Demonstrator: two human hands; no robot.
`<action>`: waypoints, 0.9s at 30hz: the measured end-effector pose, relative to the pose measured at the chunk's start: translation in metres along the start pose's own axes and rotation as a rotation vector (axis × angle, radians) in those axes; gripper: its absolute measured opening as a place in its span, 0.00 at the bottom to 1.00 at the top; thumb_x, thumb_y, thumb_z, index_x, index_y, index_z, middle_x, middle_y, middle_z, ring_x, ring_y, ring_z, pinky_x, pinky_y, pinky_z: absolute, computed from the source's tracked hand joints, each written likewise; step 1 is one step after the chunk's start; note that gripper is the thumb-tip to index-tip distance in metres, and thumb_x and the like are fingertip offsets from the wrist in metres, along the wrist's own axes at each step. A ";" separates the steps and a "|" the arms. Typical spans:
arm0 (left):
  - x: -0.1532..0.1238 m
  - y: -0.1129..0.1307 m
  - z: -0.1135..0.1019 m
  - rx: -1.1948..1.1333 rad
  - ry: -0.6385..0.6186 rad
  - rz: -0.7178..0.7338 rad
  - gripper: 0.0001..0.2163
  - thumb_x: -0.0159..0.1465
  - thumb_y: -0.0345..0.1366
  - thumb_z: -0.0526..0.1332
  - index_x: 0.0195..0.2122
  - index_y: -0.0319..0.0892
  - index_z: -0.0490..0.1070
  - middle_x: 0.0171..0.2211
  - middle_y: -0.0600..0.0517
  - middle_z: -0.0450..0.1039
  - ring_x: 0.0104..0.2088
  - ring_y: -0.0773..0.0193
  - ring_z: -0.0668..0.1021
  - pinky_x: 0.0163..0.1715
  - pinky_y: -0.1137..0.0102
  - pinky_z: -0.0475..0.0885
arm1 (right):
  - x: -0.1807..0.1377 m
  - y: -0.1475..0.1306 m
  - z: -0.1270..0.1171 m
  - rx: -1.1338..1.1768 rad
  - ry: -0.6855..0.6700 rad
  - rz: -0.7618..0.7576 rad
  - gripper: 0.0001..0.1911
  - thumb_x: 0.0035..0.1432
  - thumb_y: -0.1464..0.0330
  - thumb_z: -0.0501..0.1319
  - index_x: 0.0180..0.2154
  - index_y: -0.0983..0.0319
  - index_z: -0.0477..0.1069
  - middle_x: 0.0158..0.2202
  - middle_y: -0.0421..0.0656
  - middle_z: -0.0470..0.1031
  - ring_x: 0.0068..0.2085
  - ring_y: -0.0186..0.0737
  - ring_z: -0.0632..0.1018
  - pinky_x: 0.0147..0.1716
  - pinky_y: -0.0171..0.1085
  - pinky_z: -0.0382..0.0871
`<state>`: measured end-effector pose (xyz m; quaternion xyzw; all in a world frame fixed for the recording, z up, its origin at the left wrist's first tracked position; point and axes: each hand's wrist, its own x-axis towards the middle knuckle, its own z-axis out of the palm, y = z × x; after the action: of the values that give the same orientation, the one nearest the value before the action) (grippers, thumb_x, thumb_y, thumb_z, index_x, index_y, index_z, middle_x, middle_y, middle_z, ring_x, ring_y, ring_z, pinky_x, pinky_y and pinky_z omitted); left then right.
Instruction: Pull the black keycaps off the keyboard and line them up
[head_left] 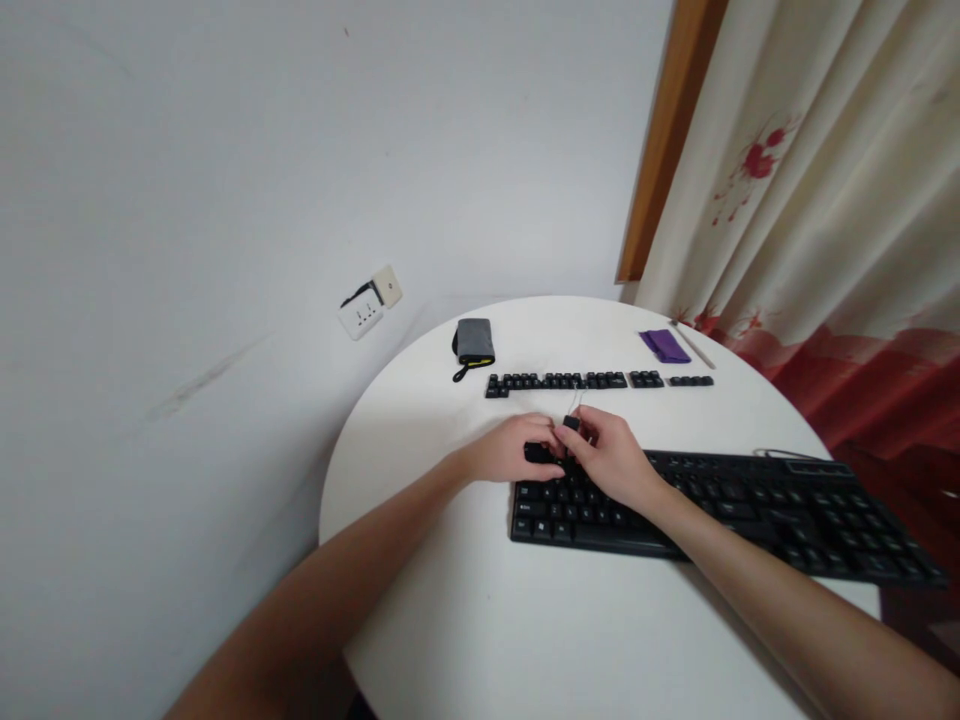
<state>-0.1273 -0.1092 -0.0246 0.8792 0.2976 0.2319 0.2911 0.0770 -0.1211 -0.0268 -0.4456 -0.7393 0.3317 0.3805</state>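
Observation:
A black keyboard (750, 505) lies on the round white table (465, 600). Both my hands meet over its upper left corner. My left hand (510, 450) is closed, pinching a small black keycap (537, 452) at its fingertips. My right hand (611, 455) is closed on a thin wire keycap puller with a black keycap (571, 423) in it, just above the keys. Beyond my hands, several removed black keycaps (559, 381) stand in a row, with two shorter groups (646, 379) to their right.
A grey pouch with a yellow-black strap (474, 342) lies at the table's back. A purple cloth (664, 345) and a thin stick (694, 343) lie back right. A wall socket (367, 305) sits left, a flowered curtain (810, 200) hangs right.

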 end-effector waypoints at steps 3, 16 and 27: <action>0.000 0.002 0.001 -0.011 0.128 -0.022 0.10 0.62 0.39 0.67 0.41 0.41 0.74 0.38 0.50 0.76 0.40 0.62 0.77 0.45 0.68 0.72 | 0.001 -0.001 -0.002 0.026 0.070 0.002 0.13 0.65 0.59 0.58 0.30 0.59 0.66 0.26 0.40 0.73 0.28 0.39 0.73 0.31 0.38 0.65; 0.007 0.003 0.014 0.579 0.220 0.153 0.09 0.71 0.38 0.58 0.46 0.42 0.75 0.44 0.47 0.77 0.47 0.57 0.75 0.49 0.61 0.71 | 0.008 0.016 -0.004 0.110 0.094 0.110 0.13 0.66 0.56 0.55 0.36 0.58 0.67 0.28 0.43 0.79 0.30 0.44 0.80 0.32 0.40 0.73; 0.008 0.008 0.020 0.471 0.435 0.147 0.09 0.69 0.39 0.61 0.47 0.45 0.77 0.47 0.47 0.73 0.49 0.59 0.72 0.53 0.61 0.69 | 0.011 0.014 -0.010 0.074 0.121 0.102 0.12 0.66 0.58 0.54 0.33 0.58 0.66 0.24 0.41 0.77 0.26 0.41 0.78 0.30 0.38 0.70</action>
<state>-0.1072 -0.1167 -0.0317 0.8714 0.3339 0.3594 -0.0079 0.0877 -0.1045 -0.0310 -0.4874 -0.6786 0.3505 0.4233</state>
